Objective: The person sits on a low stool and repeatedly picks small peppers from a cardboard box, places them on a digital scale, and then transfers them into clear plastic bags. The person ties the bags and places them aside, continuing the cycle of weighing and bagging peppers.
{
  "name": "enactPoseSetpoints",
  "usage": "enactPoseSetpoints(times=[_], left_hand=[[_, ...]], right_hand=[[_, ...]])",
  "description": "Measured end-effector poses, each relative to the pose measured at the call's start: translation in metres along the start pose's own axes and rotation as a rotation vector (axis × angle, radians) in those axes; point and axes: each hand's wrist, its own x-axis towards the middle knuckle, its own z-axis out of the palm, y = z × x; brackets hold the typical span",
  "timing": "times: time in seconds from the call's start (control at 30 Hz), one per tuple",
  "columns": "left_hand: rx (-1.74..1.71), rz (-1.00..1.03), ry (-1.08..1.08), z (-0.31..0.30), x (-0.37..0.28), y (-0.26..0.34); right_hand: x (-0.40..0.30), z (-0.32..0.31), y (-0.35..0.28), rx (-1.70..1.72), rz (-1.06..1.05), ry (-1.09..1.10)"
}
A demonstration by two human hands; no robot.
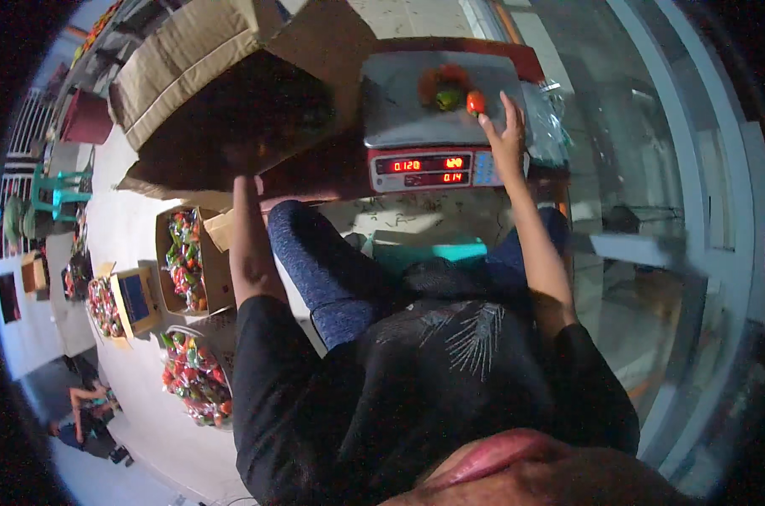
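Observation:
A digital weighing scale (395,126) stands before me, its display (430,171) lit with red digits. On its metal pan lie a green pepper (447,99), a glossy orange-red pepper (476,102) and a blurred reddish one (452,74). My right hand (507,136) is over the pan's right side, fingers spread. Its thumb is close to the orange-red pepper's stem; whether they touch is unclear. To the left, my left hand (244,155) reaches into a large open cardboard box (186,76). Deep shadow hides its fingers and most of the box's contents.
Clear plastic bags (550,120) lie right of the scale. On my left are a carton of bagged peppers (186,259), another carton (106,307) and a round container of bagged peppers (196,379). A person (88,411) is farther off, near the left rim. Glass panels (641,158) run along the right.

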Motion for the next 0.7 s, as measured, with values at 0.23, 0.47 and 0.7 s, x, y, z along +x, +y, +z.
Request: enactPoseSetpoints(times=[0.23,0.47,0.7], left_hand=[[-0.893,0.350,-0.302,-0.028,-0.105,0.124],[-0.936,0.688,-0.414,0.032,-0.145,0.294],[-0.796,0.631,0.088,0.077,-0.094,0.377]], right_hand=[[0.021,-0.036,-0.069,0.400,0.000,-0.166],[0.015,-0.009,-0.096,0.631,0.096,-0.439],[0.041,-0.004,-0.035,0.384,0.130,0.003]])
